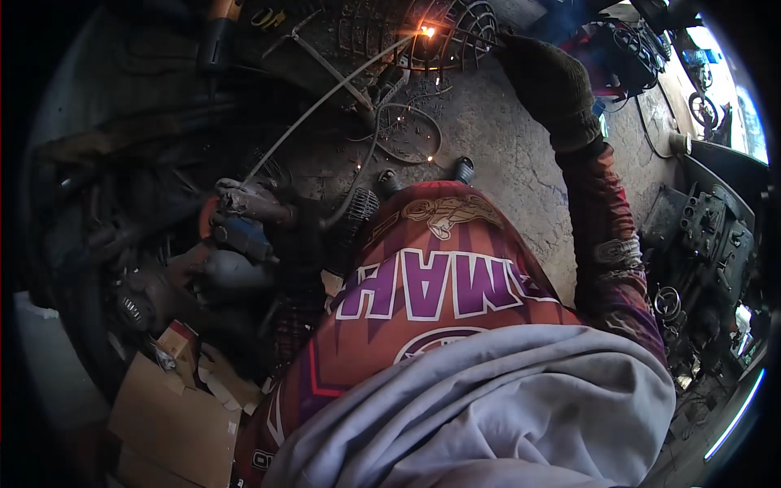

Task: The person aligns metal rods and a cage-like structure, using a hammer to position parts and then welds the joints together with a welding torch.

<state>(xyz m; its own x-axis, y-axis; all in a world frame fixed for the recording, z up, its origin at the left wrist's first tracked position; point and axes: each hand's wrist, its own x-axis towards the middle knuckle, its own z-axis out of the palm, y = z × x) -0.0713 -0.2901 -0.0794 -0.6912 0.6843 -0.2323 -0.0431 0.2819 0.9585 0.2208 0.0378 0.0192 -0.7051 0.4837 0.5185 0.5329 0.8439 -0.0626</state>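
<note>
At one o'clock my right hand (543, 80), in its dark knitted glove, sits beside the rounded, dark metal-barred cage (465, 32) at twelve; I can't tell its fingers' grip, nor my left hand's.

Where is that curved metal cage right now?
In the head view, the curved metal cage is at the top, near the middle, left of the gloved right hand, with a bright glow against it.
</note>
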